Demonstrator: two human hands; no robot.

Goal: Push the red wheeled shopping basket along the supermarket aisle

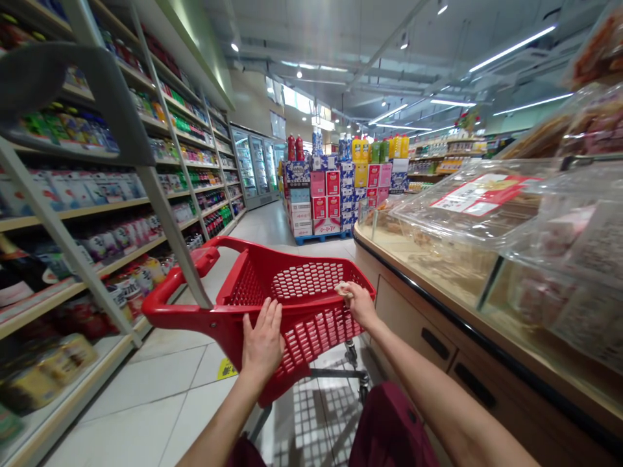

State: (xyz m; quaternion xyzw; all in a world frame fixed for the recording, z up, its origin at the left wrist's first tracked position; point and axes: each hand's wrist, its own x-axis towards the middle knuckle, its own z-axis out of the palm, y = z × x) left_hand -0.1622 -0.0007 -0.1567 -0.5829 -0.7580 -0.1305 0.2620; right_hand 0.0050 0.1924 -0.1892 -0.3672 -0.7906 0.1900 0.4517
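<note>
A red plastic shopping cart point(311, 258) with perforated basket walls stands right in front of me, its handle towards the left. My left hand point(263, 340) lies flat against the near side of the basket, fingers stretched out and pointing up to the rim. At the right part of that rim, my right hand point(359, 305) is closed on a crumpled whitish cloth point(344, 289), which touches the rim. A grey metal pole with a dark grey loop handle point(97, 97) rises from the handle end of the cart.
Shelves point(160, 168) packed with drinks and packets line the left. On the right, a wooden counter point(413, 318) carries clear plastic packages close to the cart. Stacked boxes point(326, 194) stand on a blue pallet ahead, with glass-door fridges point(253, 165) behind to the left.
</note>
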